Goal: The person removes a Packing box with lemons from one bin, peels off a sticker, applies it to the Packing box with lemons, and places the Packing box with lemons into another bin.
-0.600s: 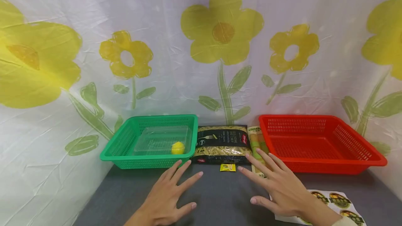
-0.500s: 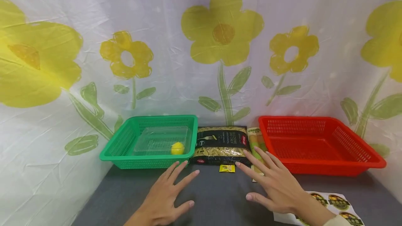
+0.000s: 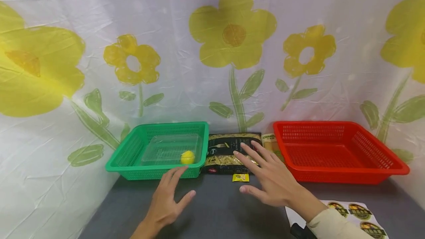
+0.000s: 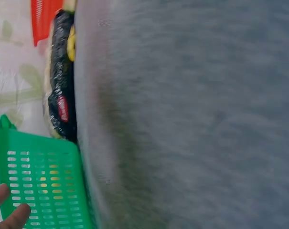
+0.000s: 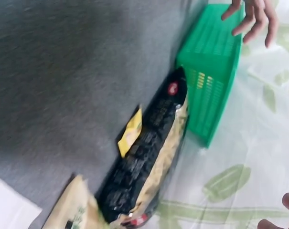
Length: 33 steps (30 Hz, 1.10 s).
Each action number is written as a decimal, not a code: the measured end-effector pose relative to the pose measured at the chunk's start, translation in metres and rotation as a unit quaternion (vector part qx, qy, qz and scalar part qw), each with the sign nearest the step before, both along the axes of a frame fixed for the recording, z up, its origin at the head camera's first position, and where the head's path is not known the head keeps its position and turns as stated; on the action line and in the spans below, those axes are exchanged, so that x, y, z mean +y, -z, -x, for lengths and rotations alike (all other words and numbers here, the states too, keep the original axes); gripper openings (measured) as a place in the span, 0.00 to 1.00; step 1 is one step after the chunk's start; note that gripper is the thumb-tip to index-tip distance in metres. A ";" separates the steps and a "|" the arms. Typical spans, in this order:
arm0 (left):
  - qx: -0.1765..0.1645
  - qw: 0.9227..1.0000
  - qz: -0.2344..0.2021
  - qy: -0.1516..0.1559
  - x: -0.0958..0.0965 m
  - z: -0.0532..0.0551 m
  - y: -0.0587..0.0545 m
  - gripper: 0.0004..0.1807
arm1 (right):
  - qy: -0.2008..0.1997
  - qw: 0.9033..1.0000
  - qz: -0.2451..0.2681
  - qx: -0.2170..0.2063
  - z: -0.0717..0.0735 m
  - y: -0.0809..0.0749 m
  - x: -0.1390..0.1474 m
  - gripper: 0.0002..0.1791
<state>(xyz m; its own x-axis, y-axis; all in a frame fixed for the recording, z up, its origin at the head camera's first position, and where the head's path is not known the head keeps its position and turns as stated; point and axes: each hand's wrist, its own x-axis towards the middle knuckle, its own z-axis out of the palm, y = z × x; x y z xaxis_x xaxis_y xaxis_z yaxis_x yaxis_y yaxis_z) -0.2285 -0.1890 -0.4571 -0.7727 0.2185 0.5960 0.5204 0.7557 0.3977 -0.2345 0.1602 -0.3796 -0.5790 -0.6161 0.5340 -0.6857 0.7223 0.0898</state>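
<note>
My left hand (image 3: 167, 198) hovers over the table just in front of the green basket (image 3: 149, 173), fingers relaxed, thumb apart, holding nothing. My right hand (image 3: 273, 180) is spread in the air before the black pasta bag (image 3: 220, 160), also holding nothing; it covers part of that bag. Below the bag's front edge lies a small yellow packet (image 3: 240, 177). Inside the green basket are a clear plastic container (image 3: 162, 145) and a yellow ball-like object (image 3: 187, 157). In the right wrist view the packet (image 5: 131, 133) leans beside the pasta bag (image 5: 151, 152).
A red basket (image 3: 345, 177) stands at the right. Between it and the pasta bag is a tan-and-green bag (image 3: 269, 143), partly hidden. A white sheet with round stickers (image 3: 360, 211) lies front right, partly under my right sleeve (image 3: 335, 224). A flowered cloth (image 3: 186, 95) hangs behind.
My right hand has moved left and up, across the front of the pasta bag. My left hand has shifted slightly left, its fingers closer together. The objects stay in place.
</note>
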 end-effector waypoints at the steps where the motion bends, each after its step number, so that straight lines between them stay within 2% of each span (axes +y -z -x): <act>1: 0.008 1.000 -0.012 -0.007 0.000 0.001 -0.001 0.37 | -0.004 1.000 0.004 0.000 0.001 -0.001 -0.003 0.49; 5: 0.028 0.997 -0.069 -0.032 0.000 0.008 -0.004 0.32 | -0.020 0.999 0.023 -0.010 0.011 -0.003 -0.014 0.50; 9: 0.042 0.988 -0.140 -0.055 0.000 0.014 -0.003 0.24 | -0.030 0.997 0.049 -0.042 0.021 -0.002 -0.027 0.49; 12: 0.063 0.977 -0.190 -0.080 -0.001 0.021 0.001 0.18 | -0.037 0.995 0.069 -0.066 0.026 -0.001 -0.037 0.48; 15: 0.088 0.960 -0.238 -0.117 -0.004 0.028 0.004 0.13 | -0.044 0.991 0.091 -0.091 0.031 -0.002 -0.048 0.48; 18: 0.103 0.935 -0.296 -0.167 -0.006 0.035 0.004 0.09 | -0.058 0.985 0.120 -0.111 0.035 -0.004 -0.060 0.47; 24: 0.105 0.873 -0.404 -0.254 -0.006 0.046 0.002 0.08 | -0.076 0.974 0.161 -0.142 0.049 -0.006 -0.079 0.46; 29: 0.087 0.818 -0.496 -0.277 -0.009 0.052 0.003 0.13 | -0.084 0.956 0.193 -0.205 0.058 -0.010 -0.093 0.45; 32: 0.070 0.786 -0.545 -0.285 -0.014 0.054 0.005 0.14 | -0.083 0.937 0.222 -0.258 0.061 -0.013 -0.102 0.45; 33: 0.063 0.777 -0.556 -0.288 -0.016 0.055 0.006 0.14 | -0.081 0.928 0.234 -0.278 0.062 -0.014 -0.106 0.45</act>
